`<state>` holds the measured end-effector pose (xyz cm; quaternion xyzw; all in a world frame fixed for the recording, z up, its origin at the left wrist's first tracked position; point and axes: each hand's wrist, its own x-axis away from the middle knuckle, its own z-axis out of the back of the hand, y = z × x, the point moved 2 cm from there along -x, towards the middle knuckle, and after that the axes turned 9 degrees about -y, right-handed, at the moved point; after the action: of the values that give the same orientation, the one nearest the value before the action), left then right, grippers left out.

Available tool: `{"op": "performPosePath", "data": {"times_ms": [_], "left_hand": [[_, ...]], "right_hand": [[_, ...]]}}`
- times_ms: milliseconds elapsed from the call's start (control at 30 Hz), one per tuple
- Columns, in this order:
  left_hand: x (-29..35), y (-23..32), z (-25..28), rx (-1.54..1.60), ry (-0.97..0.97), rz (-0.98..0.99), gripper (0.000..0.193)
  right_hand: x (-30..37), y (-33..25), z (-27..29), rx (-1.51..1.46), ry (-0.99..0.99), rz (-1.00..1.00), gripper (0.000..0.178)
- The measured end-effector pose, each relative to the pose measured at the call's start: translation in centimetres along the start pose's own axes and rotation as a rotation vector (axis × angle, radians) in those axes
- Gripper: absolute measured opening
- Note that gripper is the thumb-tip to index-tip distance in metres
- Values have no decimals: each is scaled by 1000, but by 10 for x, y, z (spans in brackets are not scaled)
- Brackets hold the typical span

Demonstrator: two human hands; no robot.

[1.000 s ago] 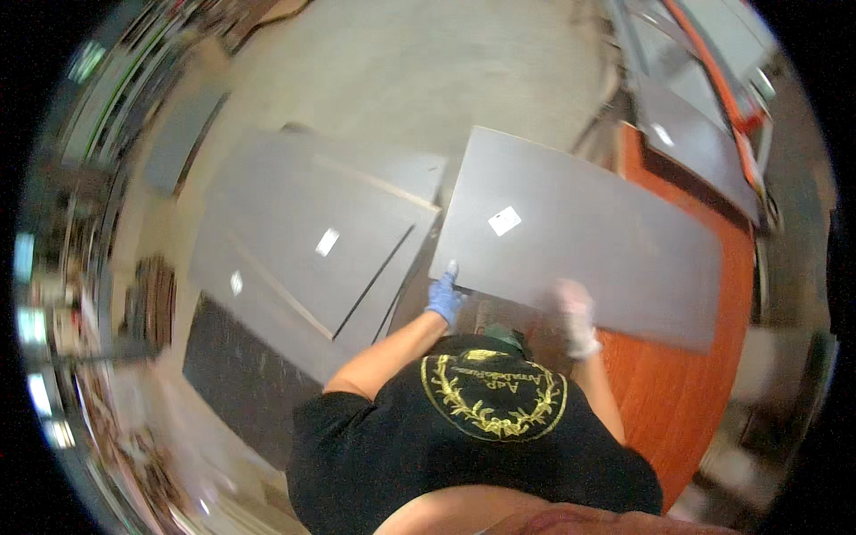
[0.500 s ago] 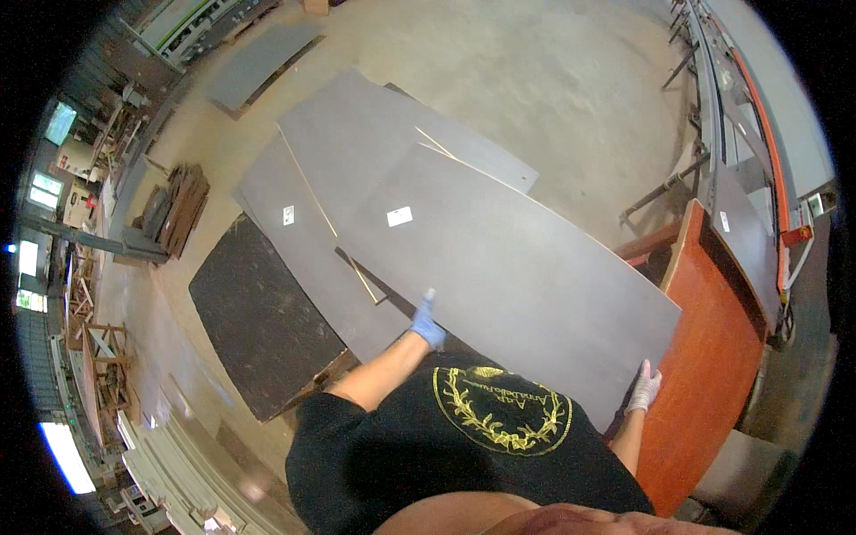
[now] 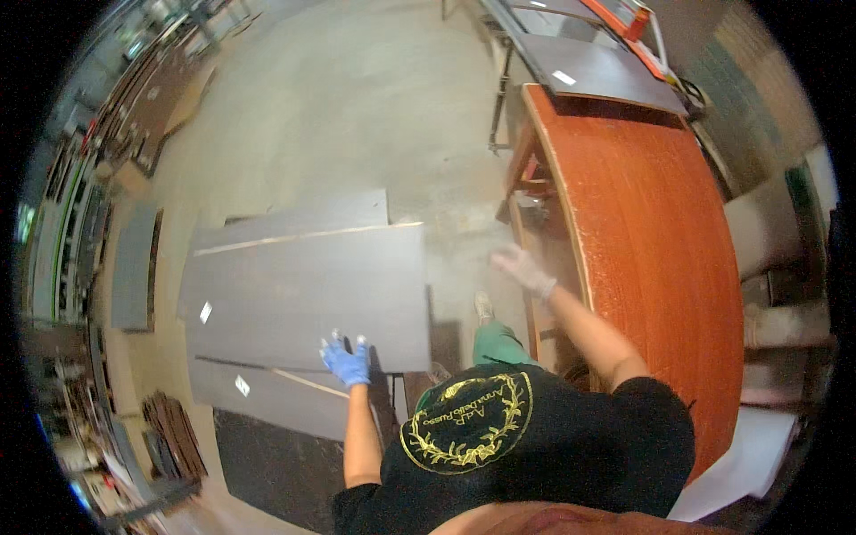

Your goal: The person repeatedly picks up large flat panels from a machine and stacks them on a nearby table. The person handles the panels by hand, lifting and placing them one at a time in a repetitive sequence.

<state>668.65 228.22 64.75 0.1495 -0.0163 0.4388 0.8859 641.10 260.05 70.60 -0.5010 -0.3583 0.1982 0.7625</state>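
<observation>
Large grey panels lie in an overlapping stack left of me, the top grey panel (image 3: 312, 285) with a small white label near its far-left side. My left hand (image 3: 347, 358), in a blue glove with pale fingertips, is at the near edge of this panel. Its fingers are spread and wrap round nothing. In a whitish glove, my right hand (image 3: 524, 271) is off the panels, in the air between the stack and an orange-brown table (image 3: 651, 214). Motion blurs its fingers, and nothing shows clearly in them.
Beyond the table, another grey panel (image 3: 596, 69) with a white label lies by a metal-framed machine with an orange rail (image 3: 615, 27). A dark board (image 3: 276, 468) sits under the stack's near side. Wooden pieces (image 3: 174, 432) are piled at the left.
My view has swung right, toward the orange-brown table. My right hand has let go of the top panel's right edge and moved away. My left hand's fingers have spread at the panel's near edge.
</observation>
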Motion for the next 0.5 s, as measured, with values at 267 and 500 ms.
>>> {"op": "performPosePath", "data": {"times_ms": [267,500], "left_hand": [[45,39,-58,265,50,-137,59],[28,55,-37,309,99,-257,54]], "right_hand": [[-80,-12,204,-1048,533,27,69],[-110,-12,282,-1216,656,327,62]]}}
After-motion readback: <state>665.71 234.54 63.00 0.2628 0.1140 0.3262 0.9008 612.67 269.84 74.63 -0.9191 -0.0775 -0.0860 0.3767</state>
